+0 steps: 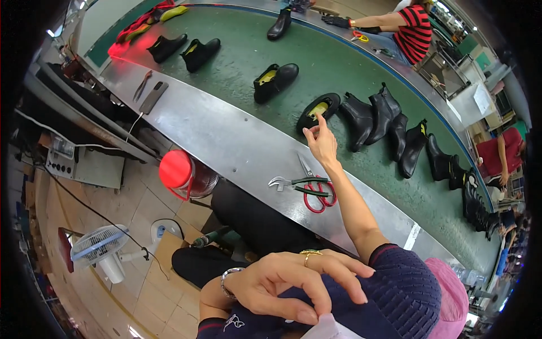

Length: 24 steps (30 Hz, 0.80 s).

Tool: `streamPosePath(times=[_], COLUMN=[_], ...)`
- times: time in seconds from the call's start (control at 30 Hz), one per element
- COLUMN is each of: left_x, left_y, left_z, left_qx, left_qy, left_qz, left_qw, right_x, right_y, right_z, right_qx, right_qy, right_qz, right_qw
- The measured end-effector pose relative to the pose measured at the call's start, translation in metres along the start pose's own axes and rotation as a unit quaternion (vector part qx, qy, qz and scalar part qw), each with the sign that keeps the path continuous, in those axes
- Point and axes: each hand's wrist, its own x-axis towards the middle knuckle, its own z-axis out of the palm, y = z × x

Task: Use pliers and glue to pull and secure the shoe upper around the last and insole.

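Low in front of me, my left hand (296, 279) pinches the tip of a thin white sheet (330, 329) between thumb and forefinger, its other fingers spread. The sheet is cut off by the lower edge, and I cannot tell whether it is paper or cloth. My right hand (323, 144) reaches across the metal ledge with thumb and forefinger apart, holding nothing visible. Its forefinger is at the yellow-lined opening of a black boot (305, 120) on the green belt; whether it touches the lining is unclear.
More black boots stand along the belt (237, 62), several close together on the right (389, 113). Green-handled nippers (288, 182) and red-handled scissors (319, 195) lie on the ledge (220, 135), with a phone (153, 98) farther left. A red-lidded container (178, 172) stands beside it. Co-workers sit opposite.
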Motion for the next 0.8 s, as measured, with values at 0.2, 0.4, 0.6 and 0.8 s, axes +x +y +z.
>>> streamPosePath(times=[0.2, 0.4, 0.6, 0.8], left_x=[-0.003, -0.014, -0.047, -0.088], left_y=[0.01, 0.016, -0.004, -0.038], left_z=[0.014, -0.002, -0.107, -0.108], left_qx=[0.037, 0.194, 0.586, 0.399], left_qy=[0.127, 0.152, 0.297, 0.22], left_qz=[0.061, 0.069, -0.086, -0.028], left_qw=[0.989, 0.967, 0.749, 0.89], right_x=[0.031, 0.067, 0.02, -0.029], right_y=[0.036, -0.01, -0.143, -0.2], right_z=[0.015, -0.059, -0.128, -0.086], right_qx=[-0.011, 0.154, 0.324, 0.393], right_qy=[0.004, -0.014, -0.177, -0.393], right_qz=[-0.021, -0.007, -0.018, 0.014], right_qw=[1.0, 0.988, 0.929, 0.831])
